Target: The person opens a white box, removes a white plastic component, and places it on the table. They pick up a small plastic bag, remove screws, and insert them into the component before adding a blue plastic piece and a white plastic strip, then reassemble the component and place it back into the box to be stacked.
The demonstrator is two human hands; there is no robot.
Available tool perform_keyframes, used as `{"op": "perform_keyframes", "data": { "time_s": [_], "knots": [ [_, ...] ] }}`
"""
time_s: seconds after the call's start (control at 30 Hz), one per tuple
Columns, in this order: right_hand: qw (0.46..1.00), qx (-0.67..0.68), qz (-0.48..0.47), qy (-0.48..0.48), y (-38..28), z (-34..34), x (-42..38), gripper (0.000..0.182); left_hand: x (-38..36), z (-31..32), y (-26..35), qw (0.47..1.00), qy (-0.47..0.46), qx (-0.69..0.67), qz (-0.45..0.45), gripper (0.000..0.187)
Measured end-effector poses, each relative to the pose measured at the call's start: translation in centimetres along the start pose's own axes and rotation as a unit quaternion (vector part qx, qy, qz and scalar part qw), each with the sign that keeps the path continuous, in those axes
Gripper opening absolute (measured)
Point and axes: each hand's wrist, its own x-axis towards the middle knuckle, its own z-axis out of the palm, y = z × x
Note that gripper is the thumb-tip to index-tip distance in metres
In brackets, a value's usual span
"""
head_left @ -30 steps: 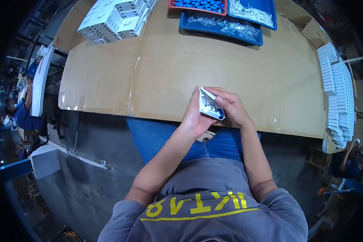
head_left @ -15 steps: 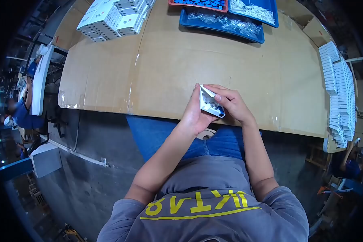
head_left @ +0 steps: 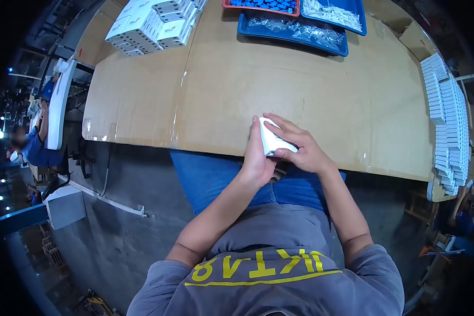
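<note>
Between my two hands is a small white box (head_left: 272, 140), held just above the table's near edge. My left hand (head_left: 257, 155) is wrapped along the box's left side and underneath it. My right hand (head_left: 302, 146) lies over its right side, fingers curled across the white top face and thumb at the lower corner. A dark strip shows at the box's near end; what is inside is hidden.
White boxes (head_left: 137, 26) are stacked at the table's far left, more white boxes (head_left: 447, 118) at the right edge. Far back stand a blue tray (head_left: 289, 39) of clear plastic bags, a red tray (head_left: 262, 7) of blue parts and a blue tray (head_left: 359, 26) of white pieces. People (head_left: 34, 147) sit left.
Half a second ago the box's open side showed clear and dark contents; now a plain white face covers them. My right fingers have moved across that face.
</note>
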Motion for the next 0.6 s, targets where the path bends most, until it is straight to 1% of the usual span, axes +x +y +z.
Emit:
{"op": "perform_keyframes", "data": {
  "time_s": [0.1, 0.2, 0.23, 0.33, 0.37, 0.4, 0.43, 0.47, 0.5, 0.6],
  "knots": [
    [1.0, -0.003, -0.017, -0.001, -0.5, -0.4, 0.0, 0.067, -0.7, 0.7, 0.3, 1.0, -0.01, 0.007, 0.015, 0.067],
    [0.997, -0.068, -0.048, 0.003, -2.2, -1.4, 0.2, 0.073, -1.1, 1.5, 1.1, 0.998, -0.05, 0.017, 0.03, 0.067],
    [0.996, -0.077, -0.038, 0.005, -3.1, -1.7, 0.1, 0.077, -1.5, 1.6, 1.6, 0.997, -0.072, -0.006, 0.037, 0.059],
    [0.996, -0.067, -0.058, 0.035, -4.4, -1.6, -0.2, 0.078, -2.4, 1.0, 1.9, 0.981, -0.113, 0.151, 0.047, 0.049],
    [0.992, -0.098, -0.079, 0.029, -4.7, -2.0, -0.4, 0.078, -2.7, 1.1, 2.1, 0.985, -0.103, 0.135, 0.029, 0.05],
    [0.994, 0.018, -0.066, 0.087, -4.7, -1.7, -0.7, 0.075, -3.1, 1.5, 2.2, 0.98, -0.112, 0.152, 0.056, 0.053],
    [0.979, 0.132, -0.052, 0.147, -4.8, -1.1, -0.9, 0.072, -3.5, 2.0, 2.4, 0.974, -0.123, 0.169, 0.082, 0.056],
    [0.947, 0.242, -0.04, 0.206, -4.9, -0.8, -0.9, 0.07, -3.9, 2.4, 2.5, 0.967, -0.135, 0.186, 0.108, 0.06],
    [0.927, 0.261, -0.047, 0.264, -4.8, -0.6, -0.7, 0.059, -4.6, 2.2, 3.0, 0.971, -0.135, 0.183, 0.08, 0.063],
    [0.926, 0.33, -0.004, 0.182, -4.0, -1.7, -1.8, 0.051, -5.8, 2.0, 3.4, 0.941, -0.137, 0.273, 0.145, 0.055]
  ]
}}
